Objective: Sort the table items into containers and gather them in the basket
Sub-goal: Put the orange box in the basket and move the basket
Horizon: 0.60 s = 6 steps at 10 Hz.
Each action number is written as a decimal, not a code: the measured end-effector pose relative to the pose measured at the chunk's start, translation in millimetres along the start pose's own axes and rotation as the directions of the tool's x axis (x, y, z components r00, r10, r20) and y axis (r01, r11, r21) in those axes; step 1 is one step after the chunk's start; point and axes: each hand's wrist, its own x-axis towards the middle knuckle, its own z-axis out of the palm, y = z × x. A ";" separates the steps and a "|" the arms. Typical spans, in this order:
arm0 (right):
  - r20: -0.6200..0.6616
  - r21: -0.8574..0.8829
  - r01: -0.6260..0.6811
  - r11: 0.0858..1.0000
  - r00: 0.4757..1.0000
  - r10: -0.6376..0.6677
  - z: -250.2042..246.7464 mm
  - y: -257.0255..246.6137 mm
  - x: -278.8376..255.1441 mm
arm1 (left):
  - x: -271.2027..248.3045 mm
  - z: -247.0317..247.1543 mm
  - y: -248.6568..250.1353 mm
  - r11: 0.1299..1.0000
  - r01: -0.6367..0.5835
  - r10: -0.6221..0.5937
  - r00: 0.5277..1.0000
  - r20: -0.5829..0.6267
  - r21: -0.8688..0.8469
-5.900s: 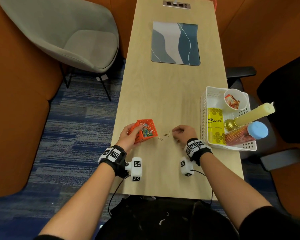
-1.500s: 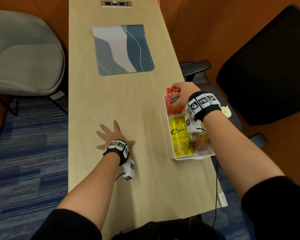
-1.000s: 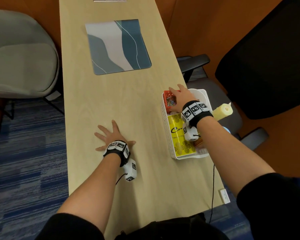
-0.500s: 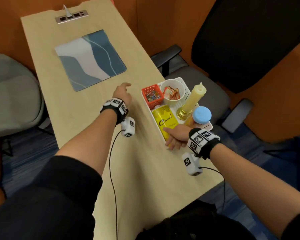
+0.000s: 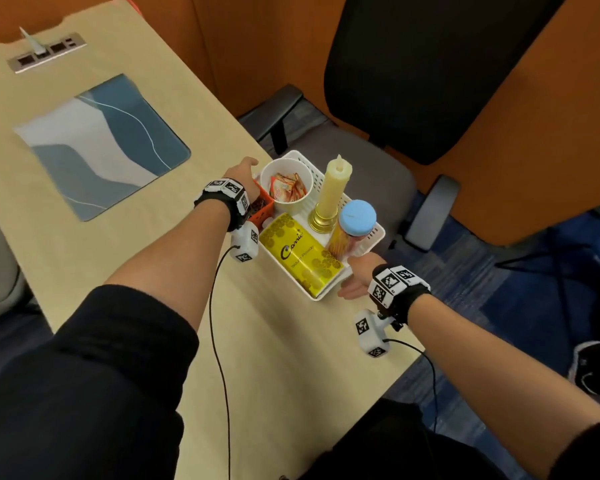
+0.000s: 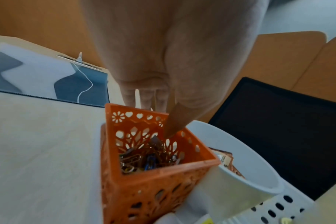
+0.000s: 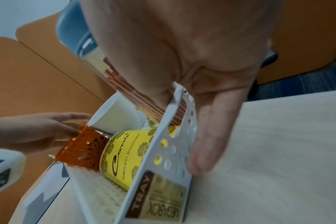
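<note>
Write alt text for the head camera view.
Both hands hold a white basket at the table's right edge: left hand at its far end, right hand at its near end. Inside stand an orange container, cup, candle, yellow can and blue-lidded jar.

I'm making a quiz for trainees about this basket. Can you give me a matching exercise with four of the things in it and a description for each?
Things:
1. candle
2. paper cup
3. orange box
4. yellow tin

Descriptions:
a. lying on its side
b. full of paper clips
c. standing upright on a gold base
d. holds snack packets

Pairs: 1-c, 2-d, 3-b, 4-a
</note>
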 end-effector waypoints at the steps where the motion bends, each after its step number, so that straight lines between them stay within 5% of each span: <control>1: -0.094 -0.076 0.094 0.993 0.990 -0.101 -1.1 -18.2 5.1 | 2.8 -0.2 -12.5 0.999 0.026 -0.026 1.000 0.013 0.028; 3: -0.152 -0.422 0.093 0.902 0.973 -0.172 -6.7 -58.4 16.1 | 8.1 -12.5 -36.6 0.995 0.047 -0.038 0.994 -0.098 0.092; 6: -0.180 -0.372 0.241 0.896 0.929 -0.324 24.7 -181.8 56.3 | 11.4 -83.9 -98.6 0.978 0.208 -0.198 0.953 -0.230 0.018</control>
